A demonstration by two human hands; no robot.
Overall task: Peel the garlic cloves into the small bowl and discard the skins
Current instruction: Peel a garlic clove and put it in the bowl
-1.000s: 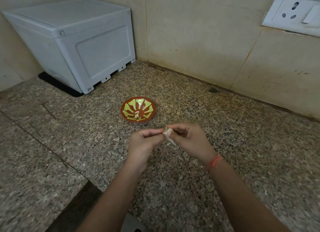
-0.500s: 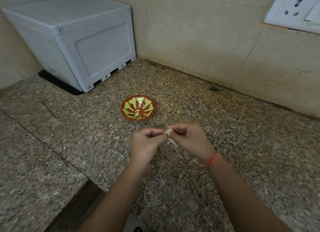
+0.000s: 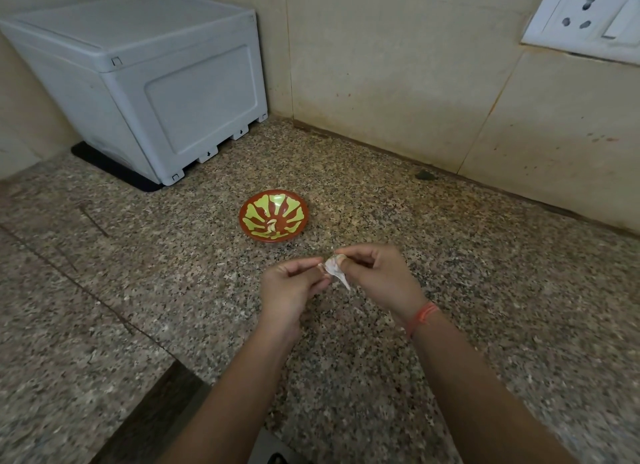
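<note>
Above the counter [image 3: 485, 273], left hand [image 3: 289, 287] and right hand [image 3: 381, 278] still pinch the garlic clove [image 3: 333, 265].

The garlic clove [image 3: 332, 265] is small and pale, with a faint pinkish tint. It is held above the bench [image 3: 485, 290], pinched between the fingertips of the left hand [image 3: 294, 287] and the right hand [image 3: 381, 276]. A thin, papery white skin [image 3: 343, 280] hangs loose from its lower side and tapers to a point. The small bowl [image 3: 304, 210] stands upright on the bench just beyond the hands and apart from them. It is shallow and round, reddish-brown with yellow-green petal shapes fanning out from its middle. One small pale piece [image 3: 270, 225] lies near its centre; whether this is a peeled clove cannot be told.
</note>
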